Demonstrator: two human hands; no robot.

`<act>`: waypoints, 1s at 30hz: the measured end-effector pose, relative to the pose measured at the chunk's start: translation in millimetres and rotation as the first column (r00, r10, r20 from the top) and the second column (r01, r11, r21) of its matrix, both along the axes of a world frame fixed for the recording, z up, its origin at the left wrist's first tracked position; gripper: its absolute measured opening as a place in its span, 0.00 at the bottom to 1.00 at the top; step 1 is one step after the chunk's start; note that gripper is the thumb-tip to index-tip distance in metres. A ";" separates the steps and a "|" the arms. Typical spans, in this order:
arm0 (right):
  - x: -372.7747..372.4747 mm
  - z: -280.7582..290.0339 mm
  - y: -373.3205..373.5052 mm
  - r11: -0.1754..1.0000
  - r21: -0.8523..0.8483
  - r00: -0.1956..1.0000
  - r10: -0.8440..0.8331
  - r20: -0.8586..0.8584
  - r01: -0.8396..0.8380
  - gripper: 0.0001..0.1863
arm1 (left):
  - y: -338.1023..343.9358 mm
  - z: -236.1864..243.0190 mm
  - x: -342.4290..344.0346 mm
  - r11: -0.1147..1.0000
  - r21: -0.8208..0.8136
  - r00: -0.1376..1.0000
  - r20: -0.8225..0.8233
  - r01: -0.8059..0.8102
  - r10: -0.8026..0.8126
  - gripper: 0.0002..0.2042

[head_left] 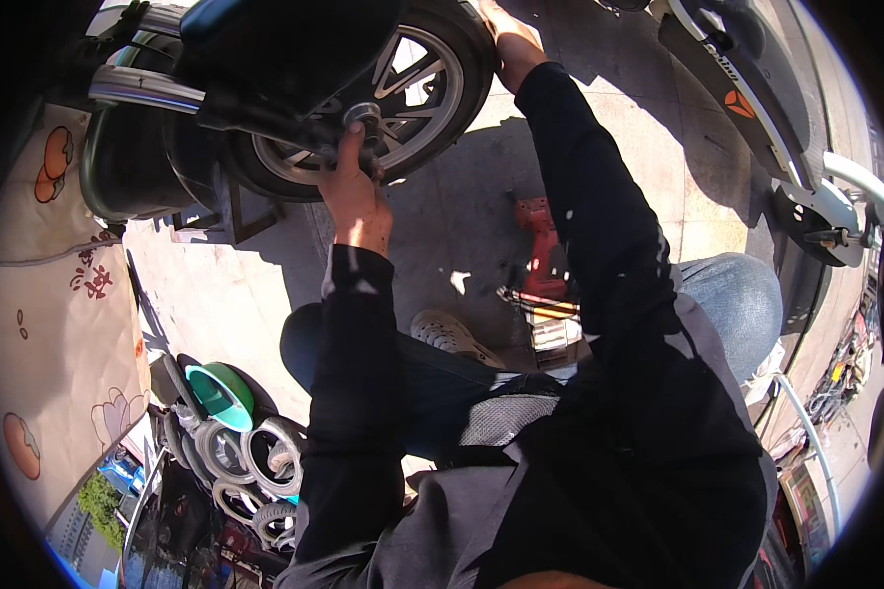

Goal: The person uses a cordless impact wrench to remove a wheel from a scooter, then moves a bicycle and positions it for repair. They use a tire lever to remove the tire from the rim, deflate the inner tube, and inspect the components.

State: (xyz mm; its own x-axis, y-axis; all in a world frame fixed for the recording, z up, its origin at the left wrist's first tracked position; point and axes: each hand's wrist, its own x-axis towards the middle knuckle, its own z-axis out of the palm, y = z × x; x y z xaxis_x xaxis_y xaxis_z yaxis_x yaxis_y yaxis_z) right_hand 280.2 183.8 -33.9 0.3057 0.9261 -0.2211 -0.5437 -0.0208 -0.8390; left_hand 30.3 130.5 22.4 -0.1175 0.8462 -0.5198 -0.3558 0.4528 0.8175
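A scooter wheel (444, 79) with a black tyre and grey spokes stands at the top, set at the end of a fork leg (147, 86) with a shiny metal tube. My left hand (357, 208) is closed round the fork's lower end beside the hub (363, 116). One of its digits reaches up onto the hub's round metal centre. On the tyre's right side my right hand (517, 47) grips the rim of rubber, its fingertips partly cut off by the picture's edge. A dark body panel (275, 49) hides the wheel's upper left part.
A red power tool (542, 245) lies on the paving near my right forearm, by a box (555, 334) with pliers-like handles across it. Another scooter (746, 98) stands at the right. At the lower left are several tyres (270, 456) and a green basin (220, 396); a printed cloth (59, 324) hangs at the left.
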 end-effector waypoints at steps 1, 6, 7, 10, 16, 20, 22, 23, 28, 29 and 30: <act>-6.8 23.7 -6.5 0.987 -0.127 0.980 0.123 0.159 -0.103 0.34 | -4.8 -1.1 -5.1 0.999 -0.012 0.999 0.007 -0.040 0.040 0.19; -1.3 42.5 -39.9 0.960 -0.272 0.993 0.093 0.067 -0.072 0.35 | -20.5 9.4 4.1 0.978 -0.041 0.972 0.114 -0.204 0.207 0.15; 12.3 52.7 -42.4 0.905 -0.338 0.955 0.292 0.050 -0.259 0.35 | -22.6 11.9 5.4 0.970 -0.072 0.961 0.142 -0.230 0.239 0.14; 7.4 75.7 -56.3 0.802 -0.342 0.800 0.569 0.190 -0.489 0.36 | -26.0 0.9 -5.9 0.922 -0.169 0.892 0.244 -0.347 0.381 0.10; -6.2 110.4 -42.5 0.767 -0.401 0.495 0.634 0.594 -0.500 0.28 | -28.5 4.6 -20.0 0.972 0.021 0.908 0.362 -0.235 0.212 0.22; 2.6 87.3 -1.8 0.917 -0.197 0.168 0.267 0.949 -0.348 0.27 | -24.1 22.8 -21.5 0.973 0.039 0.905 0.378 -0.226 0.195 0.21; 0.6 41.0 22.7 0.874 -0.168 0.131 0.253 0.959 -0.457 0.27 | -19.7 20.2 -9.8 0.969 0.021 0.889 0.404 -0.246 0.217 0.21; -2.8 32.0 31.7 0.859 -0.196 0.109 0.278 0.954 -0.474 0.26 | -19.3 14.8 -6.4 0.965 0.010 0.880 0.414 -0.263 0.235 0.21; -17.3 40.3 42.0 0.817 -0.277 -0.057 0.288 0.956 -0.506 0.22 | -26.4 11.6 -0.6 0.935 0.007 0.844 0.433 -0.354 0.316 0.21; -18.5 42.3 41.7 0.811 -0.296 -0.091 0.291 0.952 -0.504 0.21 | -28.5 12.2 0.3 0.932 0.008 0.842 0.432 -0.363 0.324 0.21; -20.2 39.4 39.0 0.832 -0.275 -0.115 0.252 0.961 -0.482 0.22 | -31.9 13.5 0.9 0.926 0.001 0.835 0.432 -0.378 0.340 0.21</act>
State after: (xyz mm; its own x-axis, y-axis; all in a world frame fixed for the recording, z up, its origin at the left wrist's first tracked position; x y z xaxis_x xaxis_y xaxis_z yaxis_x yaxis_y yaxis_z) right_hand 260.1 222.8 5.5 -0.2898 0.9565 0.0331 0.8010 0.2613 -0.5386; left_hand 31.2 98.6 35.9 -0.2100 0.8287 -0.5188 -0.7949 0.1643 0.5841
